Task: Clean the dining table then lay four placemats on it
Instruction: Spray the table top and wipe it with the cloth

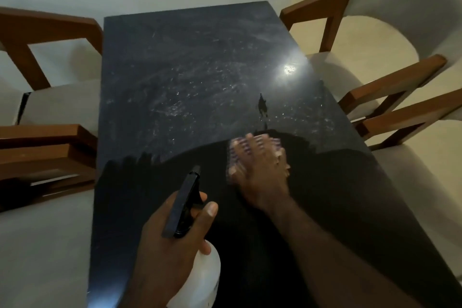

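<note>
At six o'clock, nearest the camera, the left hand [172, 247] is curled round the neck of a spray bottle [186, 204]. A finger lies by the black trigger head, the nozzle points towards twelve, and the pale body hangs below the palm. The bottle is probably light, rigid plastic that gets slick when wet, so the neck under the trigger is the sensible hold.

Just past it, at the centre, the right hand [260, 172] lies blurred on the dining table [187, 52]. Its fingers are spread and look flat, pressing a pale cloth [233, 155] rather than gripping it. The cloth seems soft and limp, so a flat palm would drive it best.

The near tabletop is dark and glossy. From the middle towards twelve it is speckled with droplets and smears, with a lamp reflection [290, 69] at one o'clock. I judge the cleaning to be partly done. The top looks hard and slippery.

Wooden chairs with pale seats stand at nine [50, 100] and two o'clock [370, 40]. No placemats are in view.
</note>
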